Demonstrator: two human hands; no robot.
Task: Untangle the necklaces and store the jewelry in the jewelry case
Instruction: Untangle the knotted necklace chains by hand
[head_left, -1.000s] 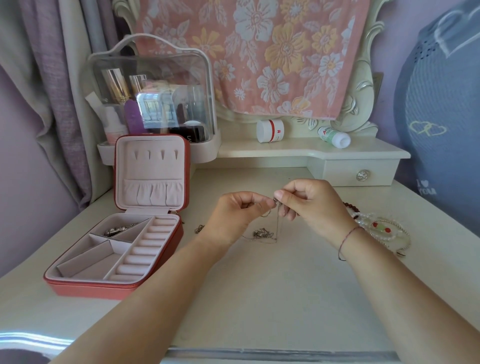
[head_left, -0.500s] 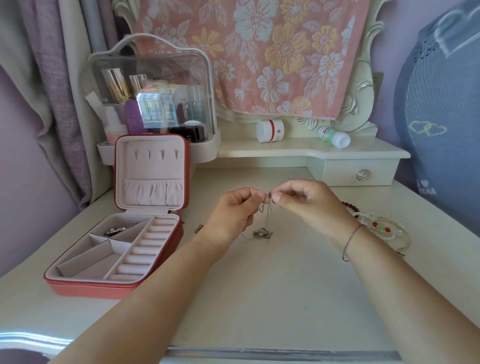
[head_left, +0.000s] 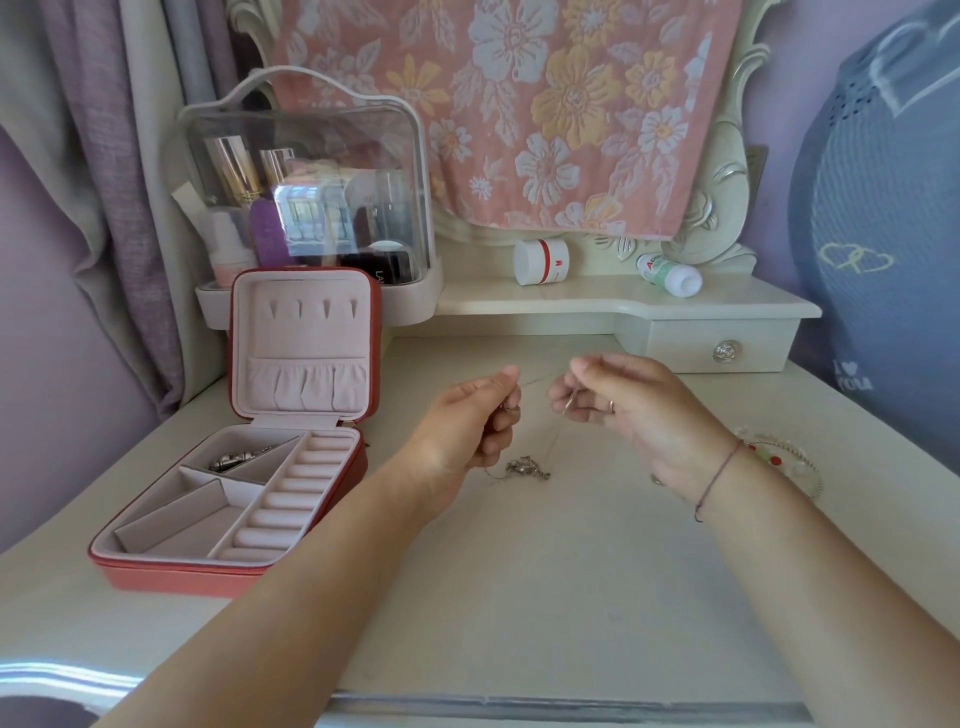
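**Two hands draw a fine chain taut over a pale surface**

Two bare hands are raised just above the middle of the cream surface (head_left: 545, 597), a little toward its back edge, with a small gap between them. The left hand (head_left: 478, 415) has its fingers curled and pinches one part of a thin silver chain (head_left: 537, 382). The right hand (head_left: 644, 410), slightly blurred, pinches another part between thumb and fingertips. The short run between them looks tight, probably to open a loop so the strands can be told apart.

From the hands the chain drops to a small silver knot of pendants (head_left: 527, 467) lying on the surface, just below and between the two hands and nearer the left wrist. Leaving this knot on the surface likely keeps its weight off the fine links.

A coral jewelry case (head_left: 182, 577) stands open near the left edge, lid upright, within easy reach of the left arm. One silver piece (head_left: 236, 460) already lies in its back left compartment; the other compartments and the ring rolls look bare. Beaded bracelets (head_left: 779, 460) wait near the right edge, just beyond the right wrist. The untangling seems not yet finished
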